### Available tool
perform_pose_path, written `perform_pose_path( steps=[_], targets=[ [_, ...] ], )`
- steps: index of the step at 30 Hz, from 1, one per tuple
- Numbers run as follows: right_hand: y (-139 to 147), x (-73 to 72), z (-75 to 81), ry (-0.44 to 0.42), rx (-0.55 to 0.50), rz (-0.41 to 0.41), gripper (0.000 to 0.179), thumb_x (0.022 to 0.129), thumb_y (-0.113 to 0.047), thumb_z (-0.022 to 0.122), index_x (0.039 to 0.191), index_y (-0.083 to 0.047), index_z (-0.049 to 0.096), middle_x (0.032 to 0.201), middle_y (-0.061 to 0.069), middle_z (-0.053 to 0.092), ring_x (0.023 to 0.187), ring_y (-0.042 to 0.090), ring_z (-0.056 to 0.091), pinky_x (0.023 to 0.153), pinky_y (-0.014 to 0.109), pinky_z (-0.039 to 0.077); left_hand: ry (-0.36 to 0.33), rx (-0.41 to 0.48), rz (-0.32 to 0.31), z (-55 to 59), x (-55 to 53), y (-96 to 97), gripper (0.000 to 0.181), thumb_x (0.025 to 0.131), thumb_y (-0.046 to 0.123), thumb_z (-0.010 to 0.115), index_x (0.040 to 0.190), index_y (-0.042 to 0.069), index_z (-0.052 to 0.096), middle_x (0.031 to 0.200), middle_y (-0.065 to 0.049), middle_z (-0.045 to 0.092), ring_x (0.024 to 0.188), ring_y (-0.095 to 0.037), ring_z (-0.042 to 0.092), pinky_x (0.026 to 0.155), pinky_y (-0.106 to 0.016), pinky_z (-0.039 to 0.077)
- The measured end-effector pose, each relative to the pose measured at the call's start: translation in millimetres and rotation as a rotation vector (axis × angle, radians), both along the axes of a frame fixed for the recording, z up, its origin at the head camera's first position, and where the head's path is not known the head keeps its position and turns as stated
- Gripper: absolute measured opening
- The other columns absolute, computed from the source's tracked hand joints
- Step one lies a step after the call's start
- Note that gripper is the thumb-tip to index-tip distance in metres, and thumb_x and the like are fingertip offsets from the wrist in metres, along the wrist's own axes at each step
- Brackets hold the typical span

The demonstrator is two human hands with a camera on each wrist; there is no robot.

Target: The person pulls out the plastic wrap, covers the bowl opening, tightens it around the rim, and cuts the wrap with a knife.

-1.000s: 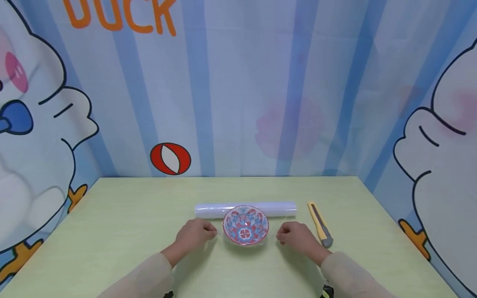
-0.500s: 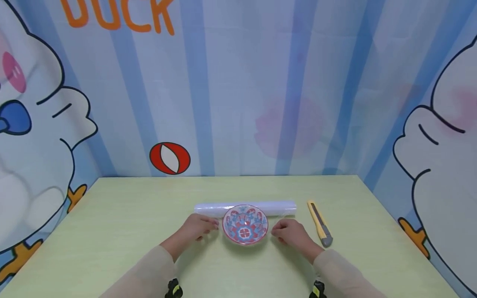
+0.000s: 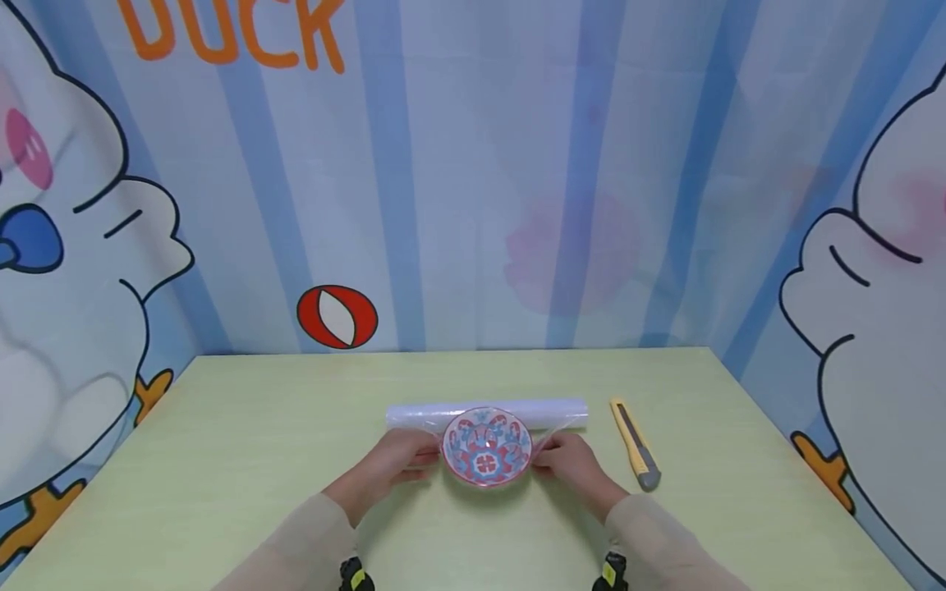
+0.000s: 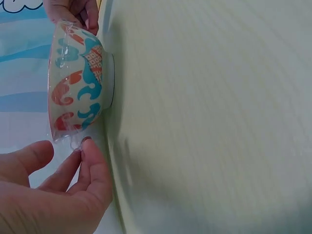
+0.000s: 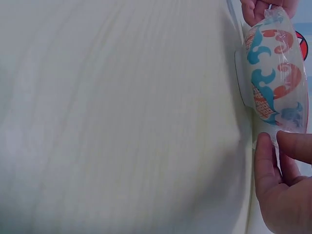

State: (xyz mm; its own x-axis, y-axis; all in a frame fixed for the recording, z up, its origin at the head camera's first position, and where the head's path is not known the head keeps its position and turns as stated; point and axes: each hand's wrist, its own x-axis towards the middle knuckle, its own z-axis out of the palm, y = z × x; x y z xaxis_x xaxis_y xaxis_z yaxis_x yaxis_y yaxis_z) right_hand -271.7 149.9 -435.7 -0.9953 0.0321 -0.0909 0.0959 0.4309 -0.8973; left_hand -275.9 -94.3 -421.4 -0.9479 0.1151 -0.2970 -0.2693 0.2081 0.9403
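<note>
A patterned bowl [image 3: 486, 447] in red, blue and white stands upright on the table. Clear plastic wrap [image 4: 63, 129] lies over its rim and clings to its side. At the bowl's left my left hand [image 3: 392, 464] touches the wrap's edge with its fingertips, the thumb held apart in the left wrist view. On the other side my right hand [image 3: 576, 468] pinches the wrap between thumb and fingers, close under the rim. From there a strip of wrap slants back toward the roll. In the right wrist view the bowl's wrapped side [image 5: 275, 73] shows creases.
Behind the bowl lies a long roll of plastic wrap [image 3: 554, 412], partly hidden by it. A yellow and grey utility knife [image 3: 636, 445] lies to the right of my right hand. A printed curtain [image 3: 473, 205] stands behind the pale table [image 3: 281, 410].
Both hands have moved inward to the bowl's sides, drawing the wrap in with them. The bowl, roll and utility knife stay in place.
</note>
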Motion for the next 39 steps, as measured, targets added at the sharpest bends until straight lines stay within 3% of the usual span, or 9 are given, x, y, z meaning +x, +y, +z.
perform_pose_path(
  steps=[8,14,21,27,31,34,39],
  targets=[
    [-7.1,-2.6,-3.9,0.002,-0.171,-0.044,0.017,0.080,0.005,0.057,0.095,0.007,0.050,0.084,0.013,0.062,0.069,0.011,0.056,0.065,0.025,0.051,0.059,0.140,0.076,-9.7,-0.4,7.8,0.019,0.087,0.008,0.054,0.098,-0.006,0.060,0.084,-0.001,0.066,0.075,-0.008,0.061,0.067,-0.023,0.051],
    [-9.1,-1.3,-4.0,0.007,-0.269,-0.068,0.015,0.082,0.008,0.053,0.096,0.008,0.046,0.077,0.007,0.055,0.069,0.010,0.053,0.066,0.026,0.052,0.074,0.159,0.109,-9.1,1.0,11.4,0.023,0.088,0.005,0.052,0.105,-0.010,0.058,0.090,-0.005,0.065,0.079,-0.009,0.060,0.071,-0.025,0.051],
    [-8.8,6.0,-0.5,-0.039,-0.403,-0.117,0.010,0.083,0.002,0.052,0.088,0.009,0.053,0.080,0.007,0.063,0.068,0.007,0.059,0.068,0.025,0.054,0.050,0.182,0.080,-9.4,4.9,13.6,0.028,0.092,0.008,0.044,0.112,-0.008,0.055,0.099,-0.010,0.064,0.082,-0.010,0.059,0.075,-0.027,0.052],
    [-7.9,15.1,4.5,-0.081,-0.497,-0.099,0.027,0.087,-0.004,0.047,0.104,0.014,0.056,0.088,0.009,0.067,0.075,0.009,0.062,0.073,0.025,0.053,0.022,0.211,0.038,-8.5,4.2,12.7,0.036,0.097,0.025,0.038,0.117,-0.001,0.053,0.110,-0.011,0.060,0.086,-0.011,0.058,0.075,-0.026,0.051],
    [-7.0,19.7,4.0,-0.085,-0.511,-0.062,0.032,0.092,-0.010,0.046,0.114,0.012,0.049,0.100,0.014,0.062,0.084,0.011,0.061,0.083,0.030,0.052,0.028,0.190,0.014,-10.6,4.2,12.8,0.040,0.098,0.028,0.040,0.123,-0.001,0.052,0.116,-0.012,0.059,0.086,-0.010,0.059,0.072,-0.024,0.050],
    [-6.6,21.7,3.2,-0.098,-0.501,-0.045,0.035,0.094,-0.011,0.046,0.120,0.012,0.046,0.109,0.019,0.060,0.090,0.013,0.061,0.087,0.034,0.051,0.037,0.182,0.031,-14.0,4.2,13.3,0.039,0.098,0.024,0.041,0.123,-0.004,0.051,0.115,-0.015,0.060,0.081,-0.008,0.059,0.069,-0.024,0.050],
    [-6.0,23.1,3.8,-0.141,-0.496,-0.065,0.036,0.094,-0.012,0.045,0.124,0.008,0.048,0.110,0.016,0.064,0.087,0.012,0.063,0.080,0.031,0.052,0.039,0.178,0.064,-16.1,4.8,14.1,0.038,0.098,0.022,0.041,0.124,-0.004,0.051,0.114,-0.015,0.061,0.077,-0.007,0.058,0.067,-0.024,0.050]
  ],
)
